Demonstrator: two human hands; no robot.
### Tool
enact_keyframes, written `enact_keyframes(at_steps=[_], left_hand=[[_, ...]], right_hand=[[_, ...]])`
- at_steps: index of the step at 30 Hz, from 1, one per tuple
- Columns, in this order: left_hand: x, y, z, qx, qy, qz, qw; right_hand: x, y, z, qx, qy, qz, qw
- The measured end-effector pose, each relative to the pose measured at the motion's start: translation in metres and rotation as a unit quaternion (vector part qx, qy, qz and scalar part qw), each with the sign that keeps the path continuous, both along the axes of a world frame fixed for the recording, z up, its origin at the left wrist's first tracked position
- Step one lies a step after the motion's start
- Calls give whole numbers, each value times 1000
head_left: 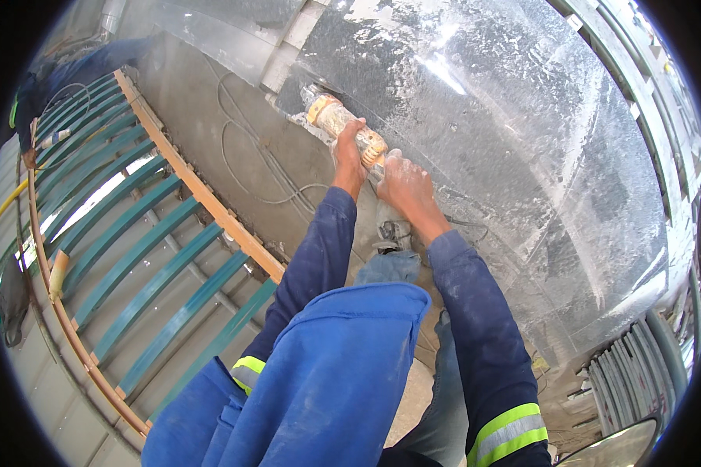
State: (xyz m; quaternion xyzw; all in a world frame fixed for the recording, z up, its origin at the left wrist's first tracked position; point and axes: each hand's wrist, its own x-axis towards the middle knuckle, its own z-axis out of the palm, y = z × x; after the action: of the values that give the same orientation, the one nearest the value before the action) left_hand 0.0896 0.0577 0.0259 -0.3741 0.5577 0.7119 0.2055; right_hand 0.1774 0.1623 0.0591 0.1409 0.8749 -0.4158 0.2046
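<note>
The left grip (pixel 348 156) is wrapped round the middle of a dusty, yellow-orange and off-white cylindrical power tool (pixel 335 117), thumb over the top. The right grip (pixel 403 185) is closed at the tool's narrow rear end, towards 4 o'clock; its fingertips are hidden. The tool's head points between 10 and 11 o'clock, by the near edge of a broad, flat, grey sheet (pixel 514 156) streaked with white powder, which spreads out at 3 o'clock. Whether the head touches that edge, or is running, I cannot tell.

The step in hand looks like two-handed tool work along the edge of the sheet. To my eye, the next move calls for an even hold, the head guided by the left hand and the weight steadied by the right, with the cord kept clear.

Just beyond the right wrist, a thin dark cable (pixel 473 226) loops at 4 o'clock. A dusty shoe (pixel 395 233) stands at 5 o'clock. Thin grey cables (pixel 251 138) lie on the floor at 9 o'clock, and a long slatted frame of teal bars and orange-brown rails (pixel 185 173) fills 8 o'clock.
</note>
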Motion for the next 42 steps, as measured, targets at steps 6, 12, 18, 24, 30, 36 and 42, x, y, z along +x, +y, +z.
enact_keyframes(at_steps=[6,12,18,24,30,36,42], left_hand=[[-11,-1,-7,-32,2,-1,1000],[6,3,1,-42,-20,4,999],[12,3,0,-18,-10,4,1000],[-3,-1,-9,-20,9,6,1000],[-1,1,-7,-12,-8,1,1000],[18,11,6,-26,-25,3,999],[9,1,-6,-17,-8,3,1000]], right_hand=[[-8,-2,-9,3,16,-4,1000],[6,3,-2,-7,1,-1,1000],[11,6,6,-4,-9,1,1000],[-1,2,-11,-14,10,2,1000],[0,2,-8,-16,-11,-1,1000],[18,10,3,5,-1,0,1000],[19,-3,-13,83,78,-5,993]])
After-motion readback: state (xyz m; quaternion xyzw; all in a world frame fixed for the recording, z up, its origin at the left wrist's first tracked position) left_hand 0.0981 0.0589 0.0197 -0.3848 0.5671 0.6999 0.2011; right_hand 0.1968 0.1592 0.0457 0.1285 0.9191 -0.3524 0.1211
